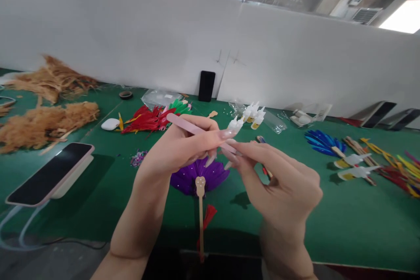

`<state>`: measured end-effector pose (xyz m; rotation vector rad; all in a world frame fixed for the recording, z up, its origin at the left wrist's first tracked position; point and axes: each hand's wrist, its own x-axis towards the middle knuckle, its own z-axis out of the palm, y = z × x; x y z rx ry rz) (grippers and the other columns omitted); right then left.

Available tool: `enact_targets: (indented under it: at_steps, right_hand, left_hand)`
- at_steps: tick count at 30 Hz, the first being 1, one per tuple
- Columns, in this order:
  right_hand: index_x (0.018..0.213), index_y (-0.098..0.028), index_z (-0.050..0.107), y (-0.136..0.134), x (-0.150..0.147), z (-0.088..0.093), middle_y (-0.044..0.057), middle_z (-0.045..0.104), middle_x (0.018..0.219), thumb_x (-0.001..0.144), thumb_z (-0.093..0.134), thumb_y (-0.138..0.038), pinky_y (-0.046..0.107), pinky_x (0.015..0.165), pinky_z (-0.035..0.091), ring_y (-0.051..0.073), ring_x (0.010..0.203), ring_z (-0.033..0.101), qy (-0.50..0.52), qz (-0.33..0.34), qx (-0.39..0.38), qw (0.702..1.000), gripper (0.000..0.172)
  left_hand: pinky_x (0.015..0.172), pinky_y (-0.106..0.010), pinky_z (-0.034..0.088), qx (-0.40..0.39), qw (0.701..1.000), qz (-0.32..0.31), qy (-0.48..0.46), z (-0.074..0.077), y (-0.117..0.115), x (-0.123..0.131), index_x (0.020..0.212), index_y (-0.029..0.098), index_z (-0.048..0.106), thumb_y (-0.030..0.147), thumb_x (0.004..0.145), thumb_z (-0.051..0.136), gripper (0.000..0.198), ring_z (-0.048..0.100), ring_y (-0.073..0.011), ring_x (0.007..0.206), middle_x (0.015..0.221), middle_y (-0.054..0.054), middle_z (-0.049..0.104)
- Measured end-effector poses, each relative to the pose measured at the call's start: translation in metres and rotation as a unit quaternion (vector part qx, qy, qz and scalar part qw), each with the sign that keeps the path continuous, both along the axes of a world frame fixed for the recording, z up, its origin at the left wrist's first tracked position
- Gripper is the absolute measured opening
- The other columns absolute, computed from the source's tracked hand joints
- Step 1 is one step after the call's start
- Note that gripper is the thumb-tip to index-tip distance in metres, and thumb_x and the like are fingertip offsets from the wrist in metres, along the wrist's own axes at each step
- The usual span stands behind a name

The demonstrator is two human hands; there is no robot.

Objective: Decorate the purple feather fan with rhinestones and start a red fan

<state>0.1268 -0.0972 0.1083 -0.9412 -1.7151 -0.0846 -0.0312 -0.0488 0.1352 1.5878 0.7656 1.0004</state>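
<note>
Head: L hand (177,148) fingers clamped on pink tweezers (197,130), held over counter (328,223) mid-front. R hand (285,188) fingers pinched together at tweezers' tip; item btw them too small to tell. Under hands, near front edge: purple feather fan (215,176). Left edge: phone (49,173).

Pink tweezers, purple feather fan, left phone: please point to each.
pink tweezers (190,127), head view, middle of the arm.
purple feather fan (183,180), head view, left feathers.
left phone (49,174), head view, dark screen.

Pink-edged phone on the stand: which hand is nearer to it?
Left. The left hand, holding pink tweezers, is to the right of the phone; the right hand lies farther right, beyond it.
</note>
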Motion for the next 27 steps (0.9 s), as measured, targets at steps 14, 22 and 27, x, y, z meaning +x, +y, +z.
enact_targets:
  at_steps: [14,22,27]
  right_hand:
    - [0.098,-0.033,0.071,0.006,0.015,-0.001,-0.005,0.075,0.079,0.084,0.064,-0.015,0.025,0.046,0.053,0.012,0.054,0.066,0.082,0.020,-0.009,0.996,0.024]
    - [0.085,-0.030,0.068,-0.004,0.021,0.011,-0.003,0.067,0.062,0.093,0.050,-0.024,0.029,0.046,0.051,0.015,0.053,0.066,0.212,0.006,-0.002,0.977,0.021]
    - [0.072,-0.025,0.065,-0.003,0.028,0.013,-0.003,0.061,0.055,0.096,0.047,-0.028,0.025,0.040,0.045,0.010,0.043,0.057,0.225,0.097,-0.100,0.964,0.030]
  left_hand:
    - [0.033,-0.021,0.024,0.015,0.995,0.049,-0.090,-0.008,-0.009,0.022,0.055,0.019,0.056,0.040,0.086,0.058,0.037,0.035,-0.0047,0.034,0.043,0.004,0.044]
    - [0.034,-0.022,0.024,-0.068,0.985,0.021,-0.157,-0.010,-0.014,0.030,0.050,0.019,0.049,0.032,0.087,0.051,0.039,0.025,-0.0047,0.031,0.034,0.006,0.029]
    - [0.034,-0.022,0.025,-0.050,0.988,0.040,-0.141,-0.009,-0.015,0.028,0.053,0.019,0.050,0.036,0.088,0.052,0.038,0.026,-0.0052,0.033,0.038,0.005,0.034]
